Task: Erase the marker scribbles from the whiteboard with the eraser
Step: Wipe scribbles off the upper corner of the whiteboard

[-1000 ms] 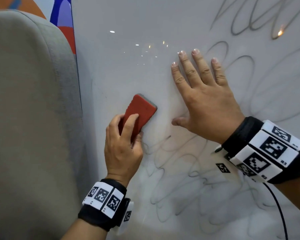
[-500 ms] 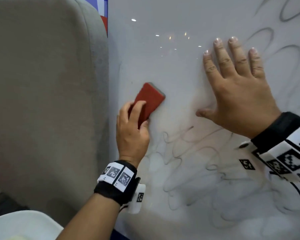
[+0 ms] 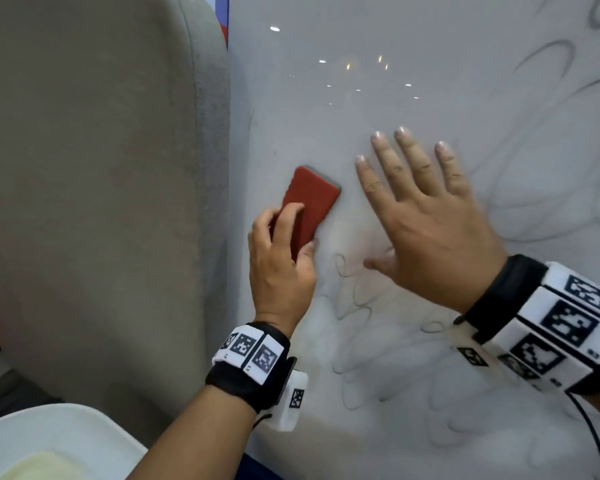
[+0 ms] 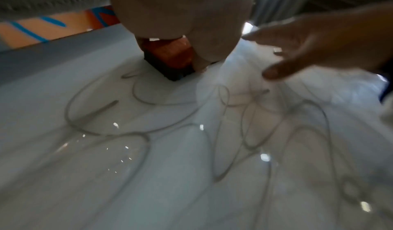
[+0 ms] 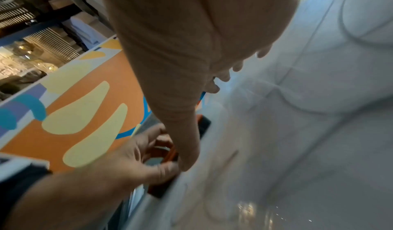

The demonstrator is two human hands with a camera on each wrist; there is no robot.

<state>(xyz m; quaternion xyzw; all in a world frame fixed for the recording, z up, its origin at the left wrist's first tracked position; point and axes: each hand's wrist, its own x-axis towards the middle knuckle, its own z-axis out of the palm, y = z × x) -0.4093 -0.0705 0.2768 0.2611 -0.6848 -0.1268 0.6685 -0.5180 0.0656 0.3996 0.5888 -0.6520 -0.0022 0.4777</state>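
A red eraser (image 3: 309, 199) with a grey felt face lies pressed against the whiteboard (image 3: 378, 98). My left hand (image 3: 281, 258) grips its lower end, fingers over the red back and thumb at its side. In the left wrist view the eraser (image 4: 170, 57) shows under the palm, felt on the board. My right hand (image 3: 426, 216) lies flat on the board just right of the eraser, fingers spread and straight. Grey marker scribbles (image 3: 361, 306) loop across the board below both hands and at the far right (image 3: 551, 64). The board above the eraser is wiped.
A grey upholstered chair back (image 3: 101, 185) stands against the board's left edge, close to my left hand. A white tray or dish (image 3: 49, 441) sits at the bottom left. An orange patterned wall (image 5: 85, 107) shows behind in the right wrist view.
The view has shifted, so both hands now sit lower in the frame. The eraser and my right hand now lie much closer together. The scribble end just right of the eraser has been wiped away.
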